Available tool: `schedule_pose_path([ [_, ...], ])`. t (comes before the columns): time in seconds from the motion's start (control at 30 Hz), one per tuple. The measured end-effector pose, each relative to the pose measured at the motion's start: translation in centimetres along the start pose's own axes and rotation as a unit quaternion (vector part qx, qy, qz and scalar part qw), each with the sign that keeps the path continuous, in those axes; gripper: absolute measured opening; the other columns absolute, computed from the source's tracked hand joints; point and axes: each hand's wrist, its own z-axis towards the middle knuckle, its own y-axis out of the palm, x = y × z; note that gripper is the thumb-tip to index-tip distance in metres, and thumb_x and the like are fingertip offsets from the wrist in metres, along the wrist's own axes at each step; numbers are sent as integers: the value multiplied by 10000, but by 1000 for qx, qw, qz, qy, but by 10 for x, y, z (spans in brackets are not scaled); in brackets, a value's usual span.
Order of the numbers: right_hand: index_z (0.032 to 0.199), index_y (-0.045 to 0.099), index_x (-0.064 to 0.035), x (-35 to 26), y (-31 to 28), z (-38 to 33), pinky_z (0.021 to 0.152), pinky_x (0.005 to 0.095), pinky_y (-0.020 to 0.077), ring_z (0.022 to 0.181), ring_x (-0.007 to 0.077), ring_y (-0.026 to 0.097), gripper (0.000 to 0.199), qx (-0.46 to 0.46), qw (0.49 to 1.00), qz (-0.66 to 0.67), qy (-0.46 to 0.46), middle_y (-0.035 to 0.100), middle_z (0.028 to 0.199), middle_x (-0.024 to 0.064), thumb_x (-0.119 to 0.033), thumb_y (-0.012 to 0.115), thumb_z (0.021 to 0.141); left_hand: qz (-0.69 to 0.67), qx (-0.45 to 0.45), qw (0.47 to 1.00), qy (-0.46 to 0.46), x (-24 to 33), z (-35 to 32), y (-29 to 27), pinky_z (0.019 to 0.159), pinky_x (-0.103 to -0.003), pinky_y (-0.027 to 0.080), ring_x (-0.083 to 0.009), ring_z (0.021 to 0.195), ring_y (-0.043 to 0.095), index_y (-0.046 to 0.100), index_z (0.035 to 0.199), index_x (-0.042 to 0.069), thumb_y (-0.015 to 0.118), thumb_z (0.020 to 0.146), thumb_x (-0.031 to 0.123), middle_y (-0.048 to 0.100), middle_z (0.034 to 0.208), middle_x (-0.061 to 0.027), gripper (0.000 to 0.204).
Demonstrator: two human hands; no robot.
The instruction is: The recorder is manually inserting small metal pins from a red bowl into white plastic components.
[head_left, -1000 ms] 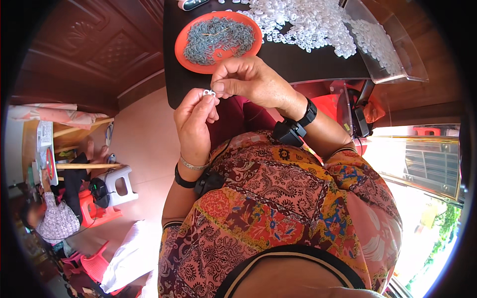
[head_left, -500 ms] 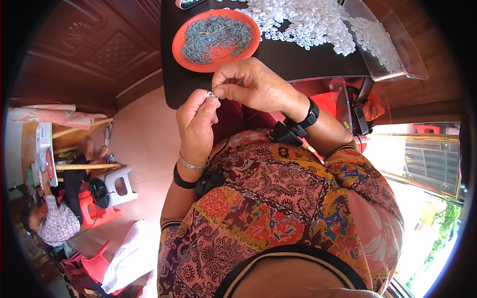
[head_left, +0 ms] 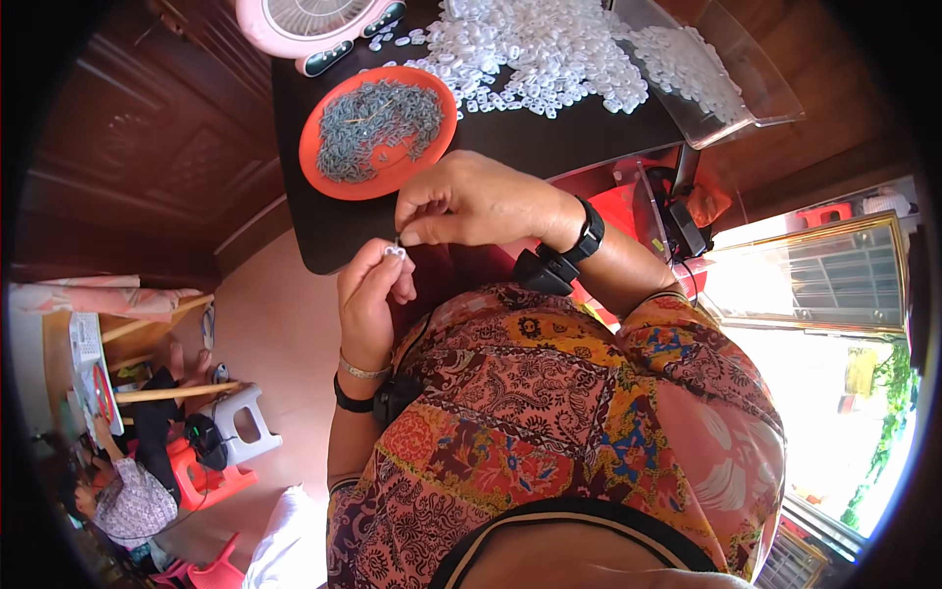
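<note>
My left hand (head_left: pixel 368 299) is closed, pinching a small white plastic piece with holes (head_left: pixel 394 252) between thumb and fingertips. Just above it, my right hand (head_left: pixel 476 201) is closed in a pinch on a thin dark screw-like piece (head_left: pixel 397 240), whose lower end is at the white piece. Both hands meet in front of my body, near the table's front edge. An orange plate (head_left: pixel 312 162) beyond them carries a heap of small grey screw-like pieces (head_left: pixel 378 128). To its right, a big pile of similar white plastic pieces (head_left: pixel 540 49) covers the dark table (head_left: pixel 520 133).
A pink fan (head_left: pixel 319 25) stands behind the plate. At the right, a clear tray (head_left: pixel 726 133) holds more white pieces. Off to the left, another person (head_left: pixel 132 501) sits by a red stool (head_left: pixel 211 481) and a grey stool (head_left: pixel 250 427).
The view has shifted, bringing the pink fan into sight and the plate lower and leftward. The thin dark piece now shows above the white piece between my hands.
</note>
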Motion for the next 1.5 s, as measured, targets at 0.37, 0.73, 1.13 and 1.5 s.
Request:
schedule_pose_path([
  [0.37,918,688,-111,132,-141,30,730,408,511,827,316,648,187,116,866,-461,155,681,869,121,-199,597,781,-5,-7,1000,24,3,-4,-3,538,-246,343,-126,568,457,472,720,37,436,876,152,453,622,-31,197],
  [0.73,817,636,-91,131,-131,26,704,429,485,796,345,618,113,56,862,-482,149,650,792,133,-164,583,749,-38,-4,999,15,-3,-3,-5,530,-228,347,-87,557,460,544,739,14,484,889,155,491,606,-8,215],
  [1.13,935,640,-24,45,-74,17,692,215,494,749,89,626,118,122,949,270,108,682,848,46,-85,663,837,-9,24,999,35,9,0,-6,539,-249,350,-128,568,450,504,761,19,440,883,143,451,625,-35,185],
  [1.5,1002,672,-16,2,20,13,717,221,511,790,72,623,136,105,953,279,47,673,859,10,-18,634,872,-104,48,987,114,16,8,-2,558,-239,370,-122,584,469,528,790,4,459,899,132,497,658,-44,181],
])
